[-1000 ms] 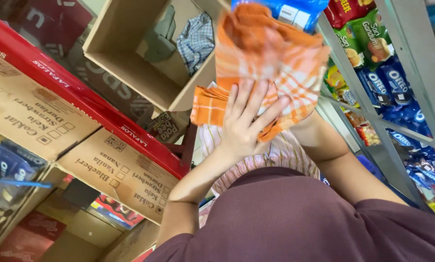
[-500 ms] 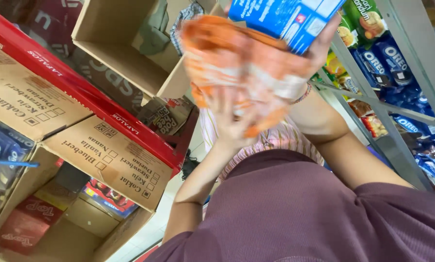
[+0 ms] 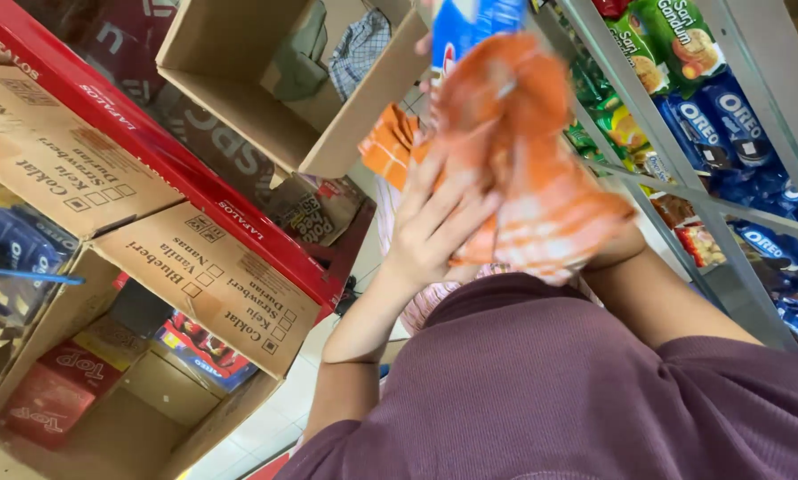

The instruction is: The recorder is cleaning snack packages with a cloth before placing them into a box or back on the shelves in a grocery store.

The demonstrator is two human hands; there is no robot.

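Left hand point(image 3: 439, 222) is spread flat, fingers point(image 3: 470, 209) extended and pressed against the orange plaid cloth point(image 3: 528, 169), palm on its lower left side. Not a grip, more a flat press. Cloth is motion-blurred, bunched, held up in the air in front of the chest.

Right hand is hidden behind the cloth; only the forearm shows, running down and right from the cloth. Can't tell whether that hand is clenched or loose.

Blue packet point(image 3: 470, 22) sits directly above the cloth, touching or overlapped by its top edge; can't tell what holds it. A second orange fold point(image 3: 390, 147) sticks out just left of the cloth.

Left of the cloth: open cardboard box point(image 3: 328, 147) tilted, with a checked blue-white fabric point(image 3: 359, 49) and a grey-green item point(image 3: 301, 53) inside. Further left of the cloth, brown cartons point(image 3: 208, 284) with a red strip point(image 3: 150, 156) across them, flaps open, red packs point(image 3: 48, 396) down inside the lowest one.

Right of the cloth: grey metal shelf rack point(image 3: 683, 169) stocked with green snack bags point(image 3: 674, 49) on top and blue biscuit packs point(image 3: 728, 124) below them.

Below the cloth: maroon ribbed sleeve or shirt point(image 3: 550, 382) fills the lower frame, with a pink striped fabric point(image 3: 417, 307) between it and the cloth.
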